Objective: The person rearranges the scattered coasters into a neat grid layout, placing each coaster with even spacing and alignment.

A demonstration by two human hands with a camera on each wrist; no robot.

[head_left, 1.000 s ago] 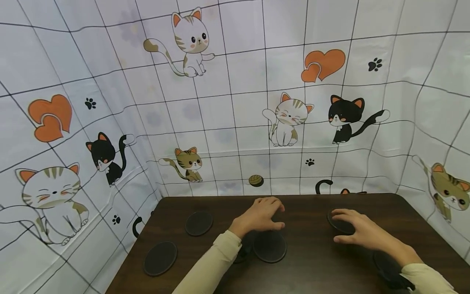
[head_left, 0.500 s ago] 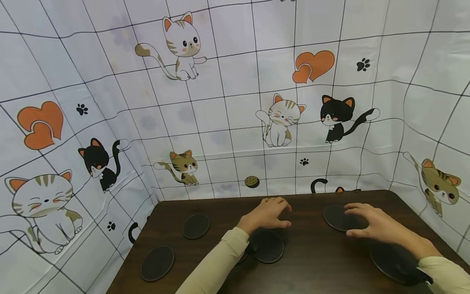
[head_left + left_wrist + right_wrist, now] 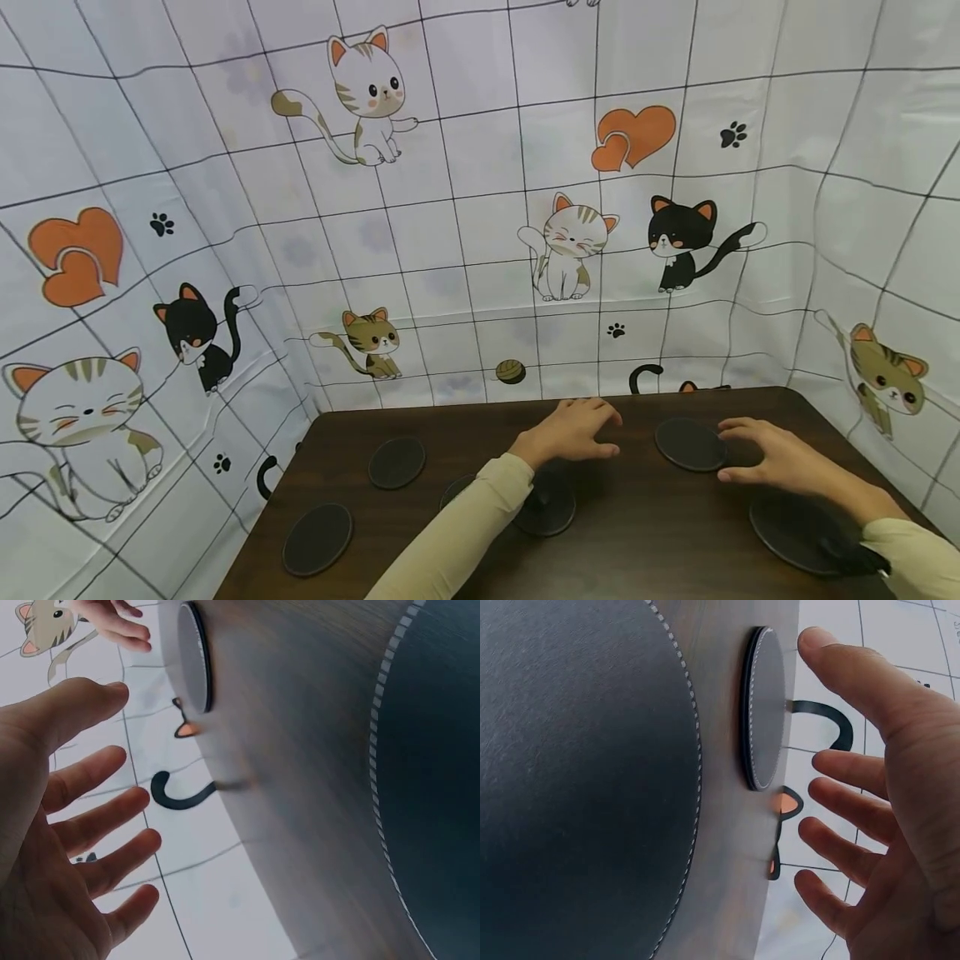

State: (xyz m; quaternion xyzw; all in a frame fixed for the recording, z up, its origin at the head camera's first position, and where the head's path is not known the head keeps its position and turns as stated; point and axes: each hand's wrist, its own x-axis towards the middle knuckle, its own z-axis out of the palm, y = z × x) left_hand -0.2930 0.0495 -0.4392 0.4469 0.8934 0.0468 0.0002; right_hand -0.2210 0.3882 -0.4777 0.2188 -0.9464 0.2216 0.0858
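Above the table, in the head view, my left hand (image 3: 572,432) hovers with its fingers spread and loosely bent, holding nothing. Beneath its wrist lies a round black coaster (image 3: 546,512), partly shaded by the arm. My right hand (image 3: 783,457) is likewise raised and holds nothing, just right of a far coaster (image 3: 691,444). Under the right forearm is a larger-looking coaster (image 3: 791,529). White stitching runs round the rim of the near coaster (image 3: 577,780) in the right wrist view. Empty spread fingers (image 3: 105,821) show in the left wrist view.
On the left of the dark wooden table (image 3: 637,550) lie two more coasters, a back one (image 3: 397,463) and a front one (image 3: 318,540). Another coaster (image 3: 454,490) is partly hidden by the left sleeve. A white cat-print sheet (image 3: 450,250) hangs behind and at both sides.
Both hands have shifted right over the table. The far right coaster, partly covered by the right hand before, now shows whole. The head view has turned slightly; the coasters stay put.
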